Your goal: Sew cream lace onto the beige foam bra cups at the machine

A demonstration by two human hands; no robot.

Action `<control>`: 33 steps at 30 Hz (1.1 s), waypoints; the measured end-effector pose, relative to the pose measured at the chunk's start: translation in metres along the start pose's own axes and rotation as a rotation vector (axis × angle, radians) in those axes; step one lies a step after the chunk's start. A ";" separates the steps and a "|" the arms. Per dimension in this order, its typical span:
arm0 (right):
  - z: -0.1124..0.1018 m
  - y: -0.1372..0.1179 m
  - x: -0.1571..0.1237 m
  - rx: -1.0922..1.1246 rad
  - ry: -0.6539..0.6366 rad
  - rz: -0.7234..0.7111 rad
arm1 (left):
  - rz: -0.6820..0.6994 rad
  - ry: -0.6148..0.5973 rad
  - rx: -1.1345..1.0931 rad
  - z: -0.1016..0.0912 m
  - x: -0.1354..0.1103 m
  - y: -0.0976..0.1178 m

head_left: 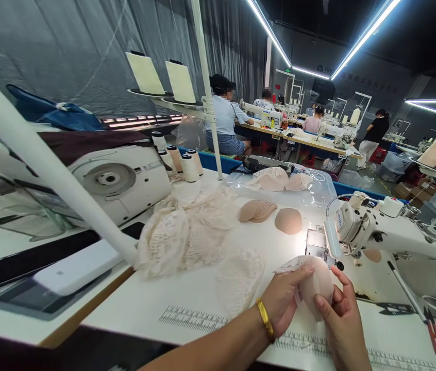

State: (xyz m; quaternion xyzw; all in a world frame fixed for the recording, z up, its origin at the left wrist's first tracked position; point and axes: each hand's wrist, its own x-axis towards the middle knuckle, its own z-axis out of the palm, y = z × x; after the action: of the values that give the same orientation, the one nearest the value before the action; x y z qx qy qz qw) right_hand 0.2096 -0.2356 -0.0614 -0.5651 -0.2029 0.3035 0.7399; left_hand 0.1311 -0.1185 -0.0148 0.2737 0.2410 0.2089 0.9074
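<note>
Between my two hands is a beige bra cup (320, 286) with white lace along its upper left edge. My left hand (285, 296), with a gold bracelet at the wrist, grips the cup's left side, thumb on top. My right hand (341, 314) pinches its right side between thumb and fingers. Just beyond the cup stands the lit needle area of a sewing machine (351, 226). A fanned stack of beige cups (256, 211) and another beige cup (288, 220) lie further back. Lace pieces (187, 237) are heaped to the left, with one lace piece (239, 278) nearer my left hand.
Red-handled scissors (435, 335) and black thread snips (396, 308) lie at the right. A printed ruler (195, 318) runs along the front edge. A white pole (59, 165) slants across the left. Thread cones (190, 167) stand behind the lace. Several people sit or stand at a distance.
</note>
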 end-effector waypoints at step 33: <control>-0.073 -0.034 0.087 -1.381 -0.531 -0.861 | 0.707 -0.977 1.918 -0.018 0.066 0.033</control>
State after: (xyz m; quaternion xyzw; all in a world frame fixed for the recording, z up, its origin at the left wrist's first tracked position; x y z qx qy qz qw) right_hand 0.3278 -0.2351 -0.0529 -0.6729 -0.7059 -0.0732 0.2085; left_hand 0.1659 -0.0522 -0.0298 0.9614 -0.1694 0.0533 0.2104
